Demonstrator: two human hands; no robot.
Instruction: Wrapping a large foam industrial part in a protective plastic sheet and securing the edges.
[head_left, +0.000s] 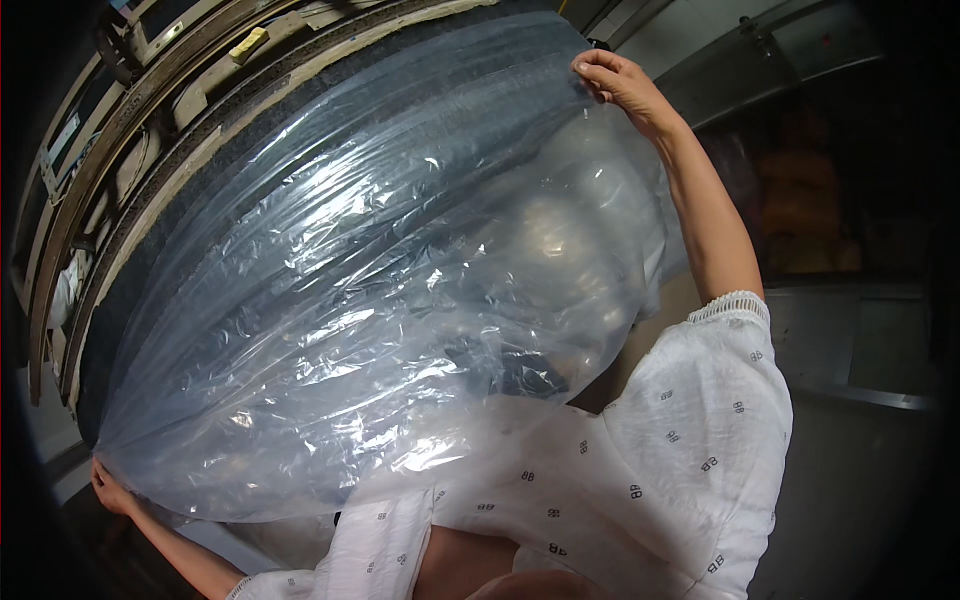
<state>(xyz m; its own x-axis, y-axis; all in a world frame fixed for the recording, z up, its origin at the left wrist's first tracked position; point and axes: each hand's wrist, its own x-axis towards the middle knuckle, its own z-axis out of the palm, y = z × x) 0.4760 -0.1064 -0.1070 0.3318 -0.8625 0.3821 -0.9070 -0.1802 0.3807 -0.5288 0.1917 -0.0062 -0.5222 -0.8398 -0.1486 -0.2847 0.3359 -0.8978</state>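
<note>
A large clear plastic sheet (330, 290), shiny and creased, stretches between my two hands over a dark worktop (440, 40). At the upper right, my right hand (615, 88) pinches the sheet's edge between thumb and fingers, with that arm reaching far out. My left hand (110, 487) grips the opposite corner at the lower left, where the folds gather to a point. The near part of the plastic hangs loose and bulges against my white patterned shirt (560, 470). Whether the sheet is one layer or several, I cannot tell.
Beyond the worktop run long machine rails (100, 180) with a pale strip along the edge. A small yellow block (249, 45) lies on them. Grey metal panels (770, 60) stand at the upper right, and orange-brown stacked items (800, 210) sit in shadow on the right.
</note>
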